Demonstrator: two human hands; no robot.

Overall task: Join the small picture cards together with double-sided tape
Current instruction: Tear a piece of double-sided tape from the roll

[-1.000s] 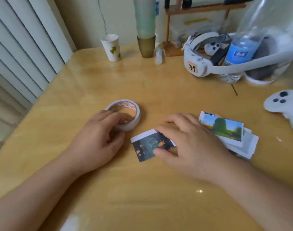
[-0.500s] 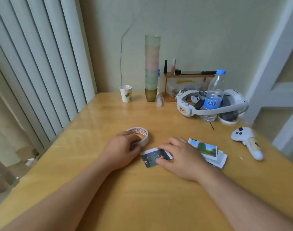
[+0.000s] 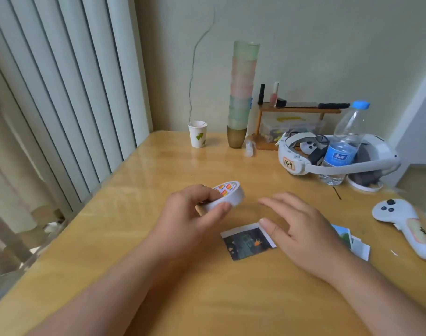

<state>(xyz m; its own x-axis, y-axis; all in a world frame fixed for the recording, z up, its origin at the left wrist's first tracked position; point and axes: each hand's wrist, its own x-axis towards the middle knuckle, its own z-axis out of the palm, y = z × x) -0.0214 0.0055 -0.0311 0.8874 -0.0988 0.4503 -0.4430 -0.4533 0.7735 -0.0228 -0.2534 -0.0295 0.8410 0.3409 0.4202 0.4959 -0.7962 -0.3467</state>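
Your left hand [image 3: 192, 214] grips the roll of double-sided tape [image 3: 225, 195], thumb on its near side and fingers curled over the far rim, and holds it tilted above the wooden table [image 3: 207, 287]. Your right hand [image 3: 301, 229] hovers with its fingers spread and relaxed, grasping nothing; its thumb lies over the right edge of the dark picture card [image 3: 247, 243], though whether it touches the card you cannot tell. That card lies flat on the table between your two hands, with a white border along its top and right sides. The rest of the picture cards [image 3: 352, 242] sit in a small stack just right of your right hand, partly hidden by it. Well beyond, near the wall, stand a paper cup [image 3: 198, 134], a tall stack of plastic cups [image 3: 242, 93], a VR headset [image 3: 338, 156] with a water bottle [image 3: 344, 144] standing inside its strap, and a white controller [image 3: 406, 226] at the right.
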